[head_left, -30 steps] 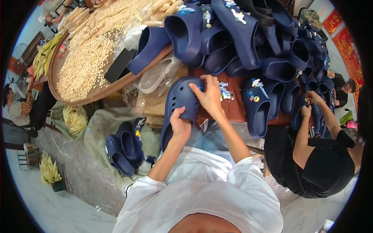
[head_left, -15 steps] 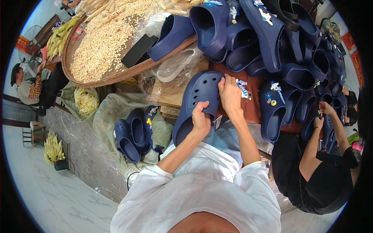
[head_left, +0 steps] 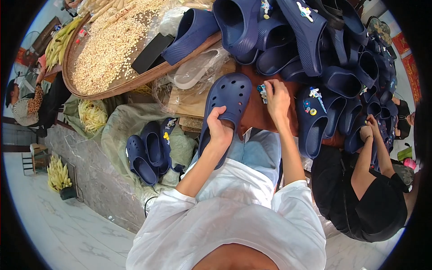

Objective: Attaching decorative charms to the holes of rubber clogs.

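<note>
My left hand (head_left: pixel 219 129) grips a navy clog (head_left: pixel 228 92) by its opening, the thumb on the upper and the fingers hidden inside. Holes dot the clog's toe, and no charms show on it. To its right, my right hand (head_left: pixel 277 101) is over the brown tabletop (head_left: pixel 253 118), fingers pinched on a small cluster of colourful shoe charms (head_left: pixel 262 93). How many it holds is hidden. Nearby on the right lies a navy clog with charms fitted (head_left: pixel 312 117).
Many navy clogs (head_left: pixel 344 83) pile up at the back and right. A round woven tray (head_left: pixel 112 91) of corn kernels is at far left, with a black box (head_left: pixel 150 54) on its rim. More clogs (head_left: pixel 144 157) lie lower left. A co-worker's hands (head_left: pixel 370 129) work at right.
My right hand has left the clog and moved to the charms on the table, closing on them. My left hand still holds the clog, now turned more upright. The view has shifted slightly.
</note>
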Demonstrator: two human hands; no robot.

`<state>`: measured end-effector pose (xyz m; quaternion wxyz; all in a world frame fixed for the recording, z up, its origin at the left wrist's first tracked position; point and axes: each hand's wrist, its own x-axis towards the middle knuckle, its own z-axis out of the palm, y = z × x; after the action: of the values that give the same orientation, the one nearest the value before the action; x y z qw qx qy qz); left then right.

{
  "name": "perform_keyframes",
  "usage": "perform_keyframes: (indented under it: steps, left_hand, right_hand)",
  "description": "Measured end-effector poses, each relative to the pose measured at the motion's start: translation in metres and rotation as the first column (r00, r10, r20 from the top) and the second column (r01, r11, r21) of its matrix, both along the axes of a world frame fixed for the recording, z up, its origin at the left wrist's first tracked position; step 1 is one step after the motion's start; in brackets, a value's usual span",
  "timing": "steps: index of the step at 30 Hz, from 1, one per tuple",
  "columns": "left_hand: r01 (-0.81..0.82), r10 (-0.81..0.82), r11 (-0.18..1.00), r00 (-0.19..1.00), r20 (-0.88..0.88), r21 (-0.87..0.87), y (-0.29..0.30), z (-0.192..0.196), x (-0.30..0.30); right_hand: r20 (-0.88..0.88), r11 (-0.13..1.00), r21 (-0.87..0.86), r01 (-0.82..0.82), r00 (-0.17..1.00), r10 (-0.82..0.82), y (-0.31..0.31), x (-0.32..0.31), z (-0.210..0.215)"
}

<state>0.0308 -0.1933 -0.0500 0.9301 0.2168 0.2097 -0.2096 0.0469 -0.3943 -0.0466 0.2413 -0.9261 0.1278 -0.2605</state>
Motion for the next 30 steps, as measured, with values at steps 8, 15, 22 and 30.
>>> perform_keyframes:
  steps: [8, 15, 22, 30]
  left_hand:
    - [0.0, -0.002, 0.999, 0.999, 0.053, 0.04, 0.003, 0.013, 0.003]
    - [0.136, -0.141, 0.99, 0.98, 0.139, 0.042, 0.015, 0.028, 0.01]
    - [0.252, -0.259, 0.965, 0.956, 0.136, 0.071, 0.033, 0.021, 0.042]
    - [0.175, -0.228, 0.954, 0.95, 0.212, 0.242, 0.023, 0.016, 0.048]
  right_hand:
    - [0.185, 0.986, 0.103, -0.133, 0.976, 0.112, 0.028, -0.031, 0.027]
    - [0.074, 0.874, 0.224, -0.431, 0.902, 0.425, 0.111, -0.072, 0.028]
    - [0.102, 0.9, 0.201, -0.387, 0.922, 0.374, 0.137, -0.053, 0.004]
    - [0.109, 0.934, 0.094, -0.344, 0.936, 0.334, 0.136, -0.025, -0.014]
